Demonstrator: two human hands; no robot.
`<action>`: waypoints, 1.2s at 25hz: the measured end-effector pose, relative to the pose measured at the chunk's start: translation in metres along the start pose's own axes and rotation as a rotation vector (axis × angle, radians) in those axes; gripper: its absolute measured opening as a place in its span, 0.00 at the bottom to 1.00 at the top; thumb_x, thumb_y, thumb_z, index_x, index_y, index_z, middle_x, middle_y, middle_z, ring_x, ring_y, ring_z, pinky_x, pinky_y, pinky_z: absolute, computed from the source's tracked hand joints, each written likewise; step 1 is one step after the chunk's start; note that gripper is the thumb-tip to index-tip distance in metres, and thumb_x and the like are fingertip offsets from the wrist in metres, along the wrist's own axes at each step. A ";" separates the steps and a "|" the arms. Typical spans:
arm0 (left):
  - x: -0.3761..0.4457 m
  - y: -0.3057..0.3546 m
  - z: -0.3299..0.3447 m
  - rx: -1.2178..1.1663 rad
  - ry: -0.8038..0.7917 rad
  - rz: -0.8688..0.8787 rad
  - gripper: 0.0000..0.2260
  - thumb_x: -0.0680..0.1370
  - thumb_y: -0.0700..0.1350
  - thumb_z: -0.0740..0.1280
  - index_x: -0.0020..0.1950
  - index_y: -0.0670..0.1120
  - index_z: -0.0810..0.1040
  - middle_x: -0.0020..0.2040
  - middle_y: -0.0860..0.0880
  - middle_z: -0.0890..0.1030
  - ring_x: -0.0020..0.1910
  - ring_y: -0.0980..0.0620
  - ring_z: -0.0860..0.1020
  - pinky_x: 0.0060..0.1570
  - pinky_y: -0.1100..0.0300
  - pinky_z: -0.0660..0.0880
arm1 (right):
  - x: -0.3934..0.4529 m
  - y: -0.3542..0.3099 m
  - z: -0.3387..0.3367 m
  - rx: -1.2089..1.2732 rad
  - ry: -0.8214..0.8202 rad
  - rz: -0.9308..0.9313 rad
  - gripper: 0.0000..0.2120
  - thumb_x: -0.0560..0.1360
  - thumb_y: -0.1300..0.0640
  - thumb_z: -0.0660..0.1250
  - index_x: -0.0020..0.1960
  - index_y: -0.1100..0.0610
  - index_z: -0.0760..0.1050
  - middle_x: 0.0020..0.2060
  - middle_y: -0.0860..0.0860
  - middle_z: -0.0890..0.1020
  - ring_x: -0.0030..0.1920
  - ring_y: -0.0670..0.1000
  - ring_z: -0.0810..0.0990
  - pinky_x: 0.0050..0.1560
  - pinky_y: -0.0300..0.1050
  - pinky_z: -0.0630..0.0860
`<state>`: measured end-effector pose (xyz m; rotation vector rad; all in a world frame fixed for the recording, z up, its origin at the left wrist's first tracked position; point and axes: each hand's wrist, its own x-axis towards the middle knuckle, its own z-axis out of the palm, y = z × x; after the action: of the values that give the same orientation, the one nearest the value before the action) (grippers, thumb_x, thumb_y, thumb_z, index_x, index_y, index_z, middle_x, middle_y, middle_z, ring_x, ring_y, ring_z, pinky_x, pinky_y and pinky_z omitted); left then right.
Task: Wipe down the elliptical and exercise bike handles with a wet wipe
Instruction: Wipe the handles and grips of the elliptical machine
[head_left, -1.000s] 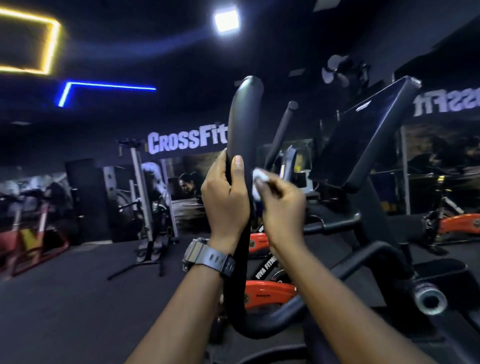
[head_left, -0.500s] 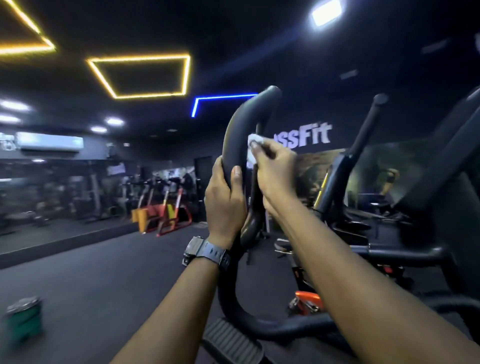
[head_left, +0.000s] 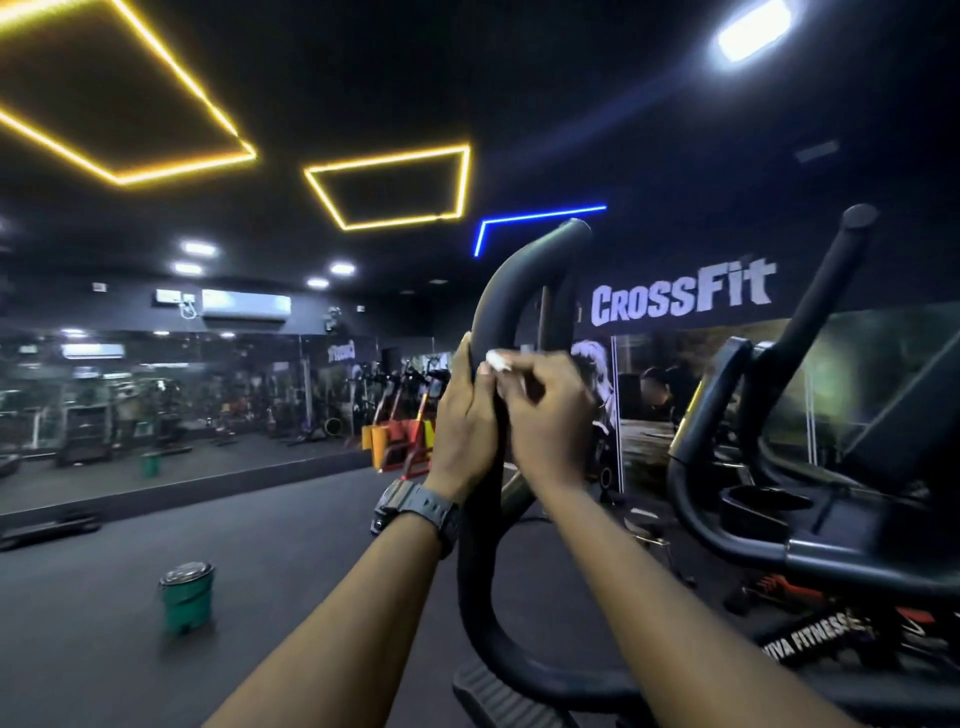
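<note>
At frame ctr, black elliptical handle (head_left: 511, 291) gripped by L hand (head_left: 464, 415), fingers wrapped shut. R hand (head_left: 550, 410) at its 3 o'clock, pinching white wet wipe (head_left: 496, 360) against bar. Green bucket (head_left: 186, 597) at 8 o'clock on floor.

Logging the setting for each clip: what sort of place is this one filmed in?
A commercial gym, most likely. A white CrossFit sign is on the far wall, rows of exercise machines stand along a mirrored wall, and the left hand grips a black elliptical handle while the right hand holds a wipe to it.
</note>
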<state>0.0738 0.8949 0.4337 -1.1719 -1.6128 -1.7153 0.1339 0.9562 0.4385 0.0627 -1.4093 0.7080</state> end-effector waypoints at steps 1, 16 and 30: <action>0.002 -0.002 -0.001 -0.091 -0.010 -0.011 0.19 0.85 0.51 0.53 0.76 0.53 0.64 0.68 0.55 0.75 0.66 0.59 0.73 0.68 0.55 0.67 | -0.015 0.003 -0.005 -0.025 -0.037 -0.053 0.05 0.72 0.61 0.74 0.46 0.53 0.84 0.41 0.46 0.82 0.43 0.41 0.79 0.48 0.39 0.76; 0.004 0.024 -0.008 -0.484 -0.026 -0.215 0.22 0.85 0.56 0.50 0.68 0.48 0.76 0.59 0.45 0.80 0.58 0.46 0.77 0.60 0.48 0.73 | 0.089 -0.016 0.006 -0.245 -0.137 -0.479 0.06 0.76 0.61 0.68 0.49 0.60 0.83 0.43 0.54 0.79 0.45 0.53 0.78 0.50 0.46 0.77; 0.038 0.040 -0.008 0.081 0.000 0.148 0.21 0.84 0.42 0.57 0.78 0.46 0.63 0.76 0.51 0.66 0.73 0.59 0.63 0.75 0.59 0.58 | 0.064 -0.007 -0.005 -0.122 -0.122 -0.369 0.08 0.74 0.63 0.69 0.50 0.57 0.85 0.44 0.50 0.82 0.46 0.43 0.77 0.51 0.27 0.68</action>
<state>0.0861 0.8882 0.4873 -1.2189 -1.5405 -1.5431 0.1409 0.9793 0.4986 0.2672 -1.5019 0.3165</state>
